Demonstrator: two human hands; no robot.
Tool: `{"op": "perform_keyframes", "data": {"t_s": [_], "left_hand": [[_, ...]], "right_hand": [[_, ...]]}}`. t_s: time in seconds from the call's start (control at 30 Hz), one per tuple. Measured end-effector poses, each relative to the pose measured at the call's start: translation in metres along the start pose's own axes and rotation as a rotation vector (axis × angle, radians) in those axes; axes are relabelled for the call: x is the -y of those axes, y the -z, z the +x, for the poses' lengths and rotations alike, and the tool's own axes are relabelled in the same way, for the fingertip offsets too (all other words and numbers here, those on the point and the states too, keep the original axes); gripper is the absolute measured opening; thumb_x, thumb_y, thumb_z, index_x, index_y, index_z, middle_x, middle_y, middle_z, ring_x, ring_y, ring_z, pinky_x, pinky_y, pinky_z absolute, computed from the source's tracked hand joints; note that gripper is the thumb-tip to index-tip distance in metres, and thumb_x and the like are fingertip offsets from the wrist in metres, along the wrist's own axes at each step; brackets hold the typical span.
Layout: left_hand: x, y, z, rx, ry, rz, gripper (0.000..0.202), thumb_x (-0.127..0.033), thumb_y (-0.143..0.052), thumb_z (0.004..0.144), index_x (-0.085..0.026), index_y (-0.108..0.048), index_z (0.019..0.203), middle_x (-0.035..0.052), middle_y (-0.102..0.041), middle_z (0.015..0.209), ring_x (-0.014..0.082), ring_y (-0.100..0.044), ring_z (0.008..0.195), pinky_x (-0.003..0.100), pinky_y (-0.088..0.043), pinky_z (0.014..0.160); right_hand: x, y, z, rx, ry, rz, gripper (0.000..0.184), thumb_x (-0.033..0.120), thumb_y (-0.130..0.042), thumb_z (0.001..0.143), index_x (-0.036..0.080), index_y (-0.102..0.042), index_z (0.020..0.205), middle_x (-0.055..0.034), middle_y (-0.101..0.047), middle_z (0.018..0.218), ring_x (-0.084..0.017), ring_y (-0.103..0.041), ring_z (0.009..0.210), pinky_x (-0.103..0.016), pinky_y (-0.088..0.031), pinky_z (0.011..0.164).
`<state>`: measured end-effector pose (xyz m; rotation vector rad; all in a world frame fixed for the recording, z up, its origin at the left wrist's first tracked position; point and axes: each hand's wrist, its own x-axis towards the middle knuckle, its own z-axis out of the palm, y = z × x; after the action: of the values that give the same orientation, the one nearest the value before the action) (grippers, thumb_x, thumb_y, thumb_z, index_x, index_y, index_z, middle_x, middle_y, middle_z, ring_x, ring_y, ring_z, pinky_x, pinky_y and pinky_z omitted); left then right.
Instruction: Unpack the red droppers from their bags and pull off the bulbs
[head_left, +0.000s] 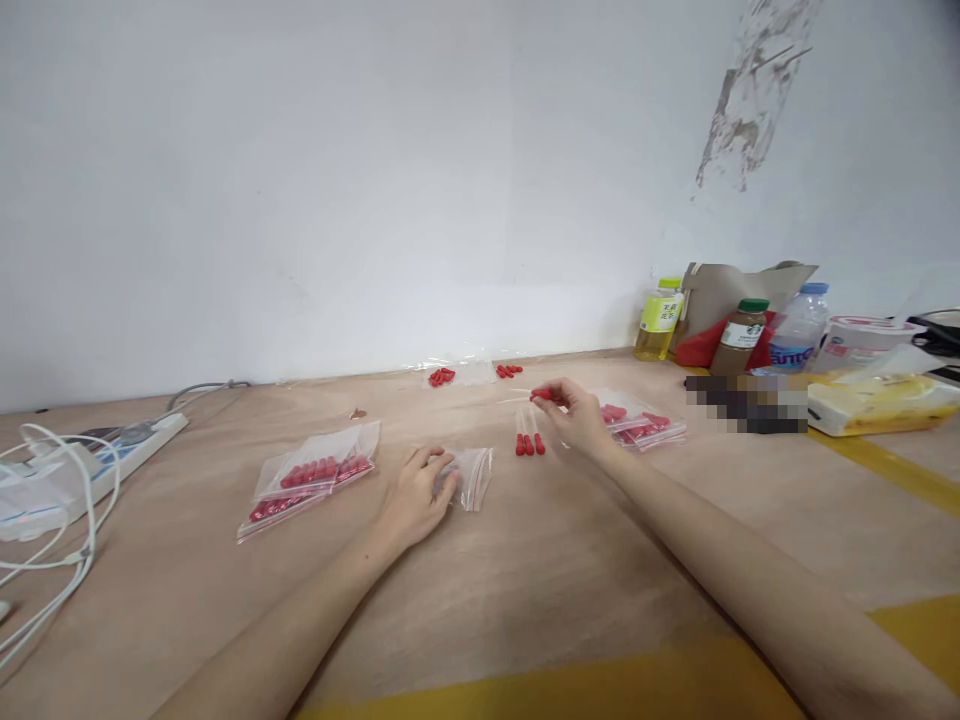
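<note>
Head view, right fingers [561,386] gripping red-bulbed dropper [538,395], crosswise, tip leftward

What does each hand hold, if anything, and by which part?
The right hand holds a dropper by its red bulb. The left hand is at a clear bag; a grip cannot be told.

From my distant place I can read writing only near the right end of the far edge of the bench [487,600]. On the yellow-green label [661,312] of the bottle with yellow-green cap [667,284], the Chinese characters 茉莉花茶 stand in two lines. The brown bottle [736,342] with green cap carries a white label [743,334] with the round Starbucks emblem. On the blue label [791,357] of the clear bottle [801,322] I read "anta"; its first letter is unsure to me. The print on the white tub [861,344] is too blurred.
</note>
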<state>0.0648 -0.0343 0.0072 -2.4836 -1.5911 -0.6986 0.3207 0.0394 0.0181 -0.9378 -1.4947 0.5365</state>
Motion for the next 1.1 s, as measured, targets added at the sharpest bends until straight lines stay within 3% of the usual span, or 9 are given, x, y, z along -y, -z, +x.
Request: {"op": "perform_keyframes", "data": {"t_s": [0.07,0.17,0.3,0.43,0.57,0.67,0.83,1.0,1.1], "left_hand": [[-0.013,-0.005,-0.001,0.023,0.036,-0.010,0.037,-0.036,-0.033,0.088,-0.015,-0.059,0.105,0.0118,-0.051,0.113,0.0243,-0.049,0.105,0.039,-0.040,0.091],[-0.021,-0.011,-0.001,0.094,0.057,0.000,0.040,-0.040,-0.033,0.087,-0.015,-0.057,0.108,0.0144,-0.048,0.118,0.0287,-0.045,0.109,0.045,-0.037,0.091],[-0.007,-0.012,0.001,0.230,-0.041,0.007,0.047,-0.042,-0.034,0.087,-0.017,-0.046,0.124,0.0139,-0.044,0.127,0.0299,-0.039,0.118,0.047,-0.031,0.096],[0.017,-0.003,0.005,0.301,-0.171,-0.029,0.041,-0.030,-0.033,0.087,-0.023,-0.045,0.125,0.0074,-0.040,0.133,0.0237,-0.036,0.122,0.040,-0.030,0.100],[0.022,0.005,0.009,0.159,-0.122,0.027,0.039,-0.015,-0.037,0.079,-0.018,-0.057,0.112,0.0083,-0.048,0.124,0.0237,-0.042,0.115,0.038,-0.033,0.098],[0.012,0.005,0.007,0.089,-0.099,0.019,0.034,-0.020,-0.036,0.083,-0.017,-0.060,0.107,0.0080,-0.057,0.109,0.0221,-0.050,0.103,0.036,-0.039,0.091],[0.005,0.002,0.003,0.162,-0.210,0.071,0.033,-0.031,-0.035,0.088,-0.025,-0.055,0.113,0.0045,-0.060,0.107,0.0222,-0.053,0.099,0.039,-0.038,0.088],[0.028,0.004,0.009,0.146,-0.202,0.189,0.034,-0.027,-0.029,0.090,-0.027,-0.054,0.113,0.0046,-0.061,0.109,0.0213,-0.055,0.100,0.045,-0.027,0.098],[0.048,0.006,0.012,0.137,-0.135,0.260,0.034,-0.027,-0.029,0.089,-0.026,-0.059,0.107,0.0049,-0.063,0.104,0.0222,-0.057,0.096,0.046,-0.027,0.098]], "right_hand": [[0.003,-0.008,-0.009,0.102,0.196,-0.259,0.011,0.020,-0.049,0.078,0.018,-0.057,0.086,-0.0036,-0.062,0.082,-0.015,-0.056,0.078,-0.030,-0.042,0.076],[0.003,-0.019,-0.019,0.305,0.404,-0.528,0.022,0.008,-0.040,0.080,0.017,-0.058,0.090,-0.0064,-0.063,0.087,-0.016,-0.054,0.083,-0.029,-0.041,0.076],[-0.004,-0.029,-0.024,0.448,0.539,-0.689,0.022,0.009,-0.041,0.082,0.016,-0.061,0.091,-0.0085,-0.064,0.094,-0.018,-0.054,0.085,-0.029,-0.040,0.076],[-0.006,-0.031,-0.024,0.494,0.538,-0.736,0.020,0.017,-0.044,0.085,0.018,-0.063,0.093,-0.0083,-0.065,0.093,-0.019,-0.055,0.086,-0.032,-0.039,0.077],[-0.003,-0.032,-0.026,0.540,0.508,-0.706,0.021,0.016,-0.045,0.083,0.017,-0.062,0.096,-0.0088,-0.065,0.091,-0.019,-0.054,0.089,-0.032,-0.040,0.080],[-0.002,-0.033,-0.030,0.546,0.476,-0.688,0.025,0.015,-0.045,0.081,0.017,-0.061,0.099,-0.0082,-0.063,0.095,-0.018,-0.053,0.090,-0.032,-0.039,0.080],[0.002,-0.032,-0.035,0.516,0.445,-0.743,0.029,0.019,-0.052,0.074,0.020,-0.060,0.102,-0.0067,-0.060,0.102,-0.020,-0.051,0.096,-0.035,-0.033,0.086],[0.006,-0.035,-0.036,0.493,0.453,-0.791,0.026,0.030,-0.048,0.082,0.023,-0.059,0.104,-0.0067,-0.060,0.105,-0.021,-0.050,0.098,-0.039,-0.028,0.088],[0.003,-0.038,-0.033,0.403,0.455,-0.778,0.025,0.030,-0.046,0.084,0.022,-0.059,0.104,-0.0071,-0.061,0.105,-0.020,-0.051,0.098,-0.038,-0.029,0.088]]}}
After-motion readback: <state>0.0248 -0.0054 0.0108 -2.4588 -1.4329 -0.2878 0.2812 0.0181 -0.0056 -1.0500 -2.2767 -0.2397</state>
